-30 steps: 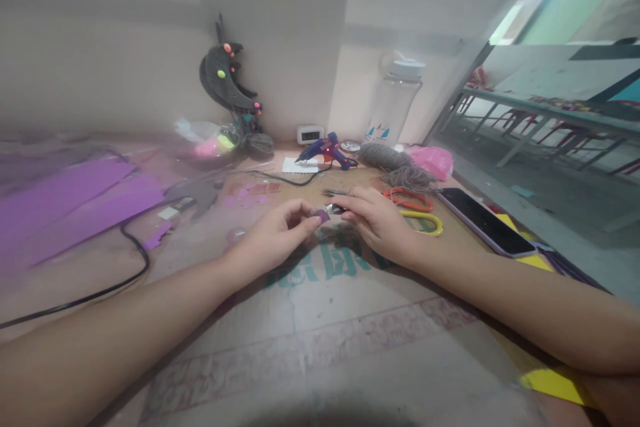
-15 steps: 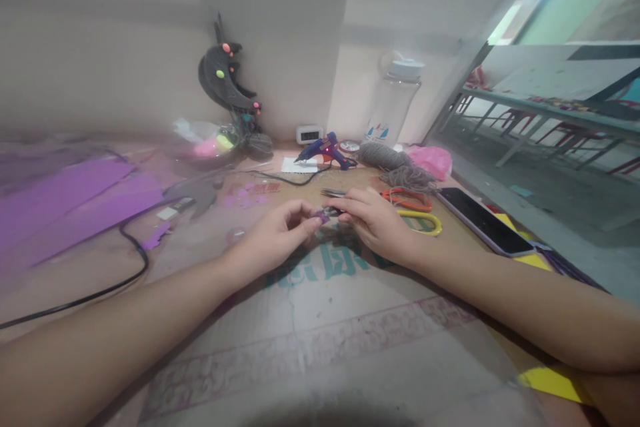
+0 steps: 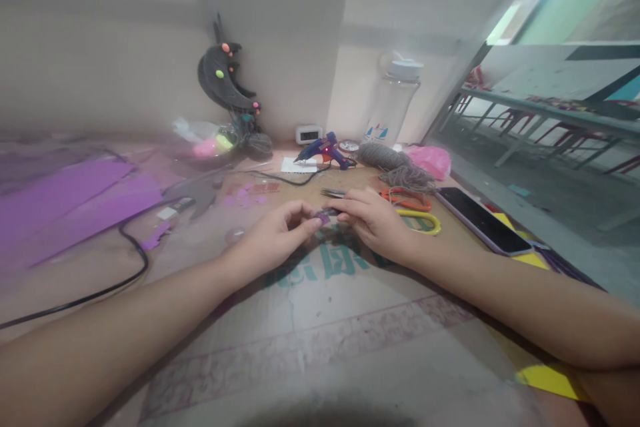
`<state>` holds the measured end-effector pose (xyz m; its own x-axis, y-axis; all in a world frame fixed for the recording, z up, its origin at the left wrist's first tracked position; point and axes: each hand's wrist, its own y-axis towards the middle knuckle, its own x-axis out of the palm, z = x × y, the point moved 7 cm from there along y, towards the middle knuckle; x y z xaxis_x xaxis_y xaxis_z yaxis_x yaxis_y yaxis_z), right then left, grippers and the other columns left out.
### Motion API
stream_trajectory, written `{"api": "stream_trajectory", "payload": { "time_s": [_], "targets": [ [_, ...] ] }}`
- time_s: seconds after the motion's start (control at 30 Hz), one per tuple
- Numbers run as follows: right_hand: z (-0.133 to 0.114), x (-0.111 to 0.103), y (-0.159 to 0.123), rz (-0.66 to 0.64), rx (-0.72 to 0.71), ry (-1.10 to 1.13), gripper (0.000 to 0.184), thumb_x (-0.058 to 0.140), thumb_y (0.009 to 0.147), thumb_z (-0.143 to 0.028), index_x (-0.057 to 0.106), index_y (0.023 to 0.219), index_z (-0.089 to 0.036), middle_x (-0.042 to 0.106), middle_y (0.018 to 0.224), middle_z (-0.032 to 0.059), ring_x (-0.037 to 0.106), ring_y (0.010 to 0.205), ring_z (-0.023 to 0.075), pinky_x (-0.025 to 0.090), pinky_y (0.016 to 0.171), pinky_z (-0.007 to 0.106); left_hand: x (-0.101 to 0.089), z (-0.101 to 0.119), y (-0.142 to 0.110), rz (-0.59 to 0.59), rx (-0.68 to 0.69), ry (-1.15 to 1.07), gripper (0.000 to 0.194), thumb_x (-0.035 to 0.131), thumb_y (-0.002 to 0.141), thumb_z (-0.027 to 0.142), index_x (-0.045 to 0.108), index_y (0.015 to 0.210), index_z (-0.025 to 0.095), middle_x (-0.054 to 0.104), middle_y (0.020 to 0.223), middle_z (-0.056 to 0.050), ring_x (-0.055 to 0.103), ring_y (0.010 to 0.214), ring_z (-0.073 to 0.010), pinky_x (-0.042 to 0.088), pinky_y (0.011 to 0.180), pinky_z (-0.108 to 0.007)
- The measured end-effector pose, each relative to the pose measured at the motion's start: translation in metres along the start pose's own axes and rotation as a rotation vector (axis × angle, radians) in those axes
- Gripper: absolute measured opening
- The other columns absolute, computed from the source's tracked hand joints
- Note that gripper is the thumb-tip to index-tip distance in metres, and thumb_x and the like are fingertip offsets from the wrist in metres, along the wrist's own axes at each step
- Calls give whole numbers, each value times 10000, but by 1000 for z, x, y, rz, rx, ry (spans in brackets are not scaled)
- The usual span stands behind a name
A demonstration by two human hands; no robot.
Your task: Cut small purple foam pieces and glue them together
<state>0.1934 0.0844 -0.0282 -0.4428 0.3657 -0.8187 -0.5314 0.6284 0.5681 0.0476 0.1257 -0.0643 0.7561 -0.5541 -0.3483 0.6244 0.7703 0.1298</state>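
My left hand [image 3: 283, 230] is closed, its thumb and fingertips pinching a small purple piece [image 3: 324, 219] above the cardboard. Facing it, my right hand [image 3: 375, 220] has its fingertips closed on a small dark piece [image 3: 330, 211] that meets the purple one; its kind is too small to tell. Just behind the right hand lie scissors with orange handles [image 3: 407, 200], and metal tips [image 3: 333, 193] show past the knuckles. A yellow handle [image 3: 423, 221] sits by the right wrist, the rest of that tool hidden by the hand.
At the back, a blue glue gun [image 3: 325, 149] with a lit red light rests near grey yarn [image 3: 395, 163] and a clear bottle [image 3: 393, 103]. A phone [image 3: 483, 220] lies at right. Purple sheets [image 3: 90, 207] and a black cable [image 3: 140, 257] occupy the left. A dark crescent ornament [image 3: 220, 80] stands behind.
Both hands stay in nearly the same place. The small dark piece between the fingertips has shifted slightly against the purple piece.
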Motion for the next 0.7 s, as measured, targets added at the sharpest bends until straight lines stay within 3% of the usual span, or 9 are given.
{"api": "stream_trajectory", "payload": {
  "time_s": [0.33,0.7],
  "targets": [
    [5,-5,1,39,102,114,456,322,1066,-432,653,1203,-150,641,870,86,585,794,210,438,722,330,-1,2,-1,8,-24,-5,253,580,914,443,572,887,191,578,687,32,538,620,-129,394,592,-258],
    [0,-3,1,-15,7,20,385,356,1064,-325,662,1204,-138,669,914,111,581,827,227,386,719,334,-2,4,-1,29,-30,-27,262,594,896,456,574,876,195,597,689,21,550,614,-134,403,579,-256]
  ]
}}
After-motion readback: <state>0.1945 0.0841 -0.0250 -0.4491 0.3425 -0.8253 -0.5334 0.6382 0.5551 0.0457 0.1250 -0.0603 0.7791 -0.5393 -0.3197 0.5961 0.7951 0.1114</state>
